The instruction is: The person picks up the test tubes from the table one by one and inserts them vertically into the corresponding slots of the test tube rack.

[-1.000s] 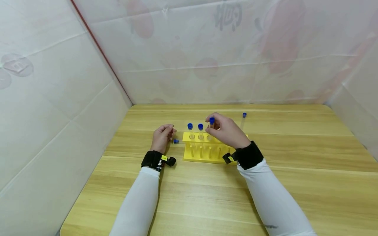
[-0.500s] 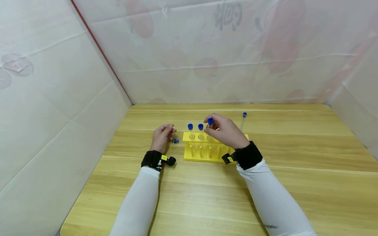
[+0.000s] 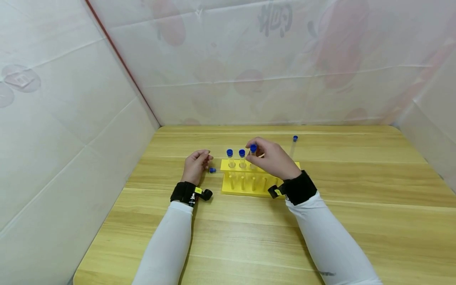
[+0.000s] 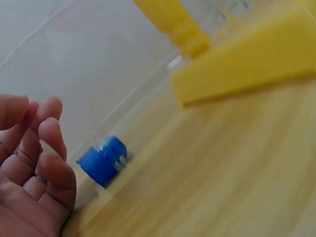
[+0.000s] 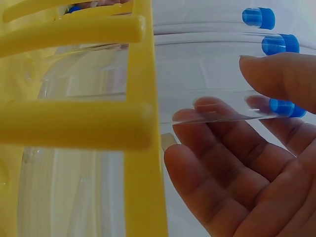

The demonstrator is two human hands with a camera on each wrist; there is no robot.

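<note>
I see right hand [image 3: 272, 160] pinching capped tube [image 3: 253, 155] in slot 3 of yellow rack [image 3: 249, 184], beside 2 seated tubes [image 3: 236, 157]. Left hand [image 3: 195, 166] relaxed on table [image 3: 356, 221], holding nothing, near loose blue cap [image 4: 102, 160].

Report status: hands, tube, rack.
Right hand pinches third tube in rack. Left hand idle on table by loose cap. Nothing blocking.

Test tube [image 3: 253, 156]: clear, blue screw cap, upright in third hole of rack, cap end held in right hand [image 3: 272, 160] grip. Rack [image 3: 246, 182]: yellow plastic, centre of surface, two more capped tubes [image 3: 236, 157] standing at its 9 o'clock end.
</note>
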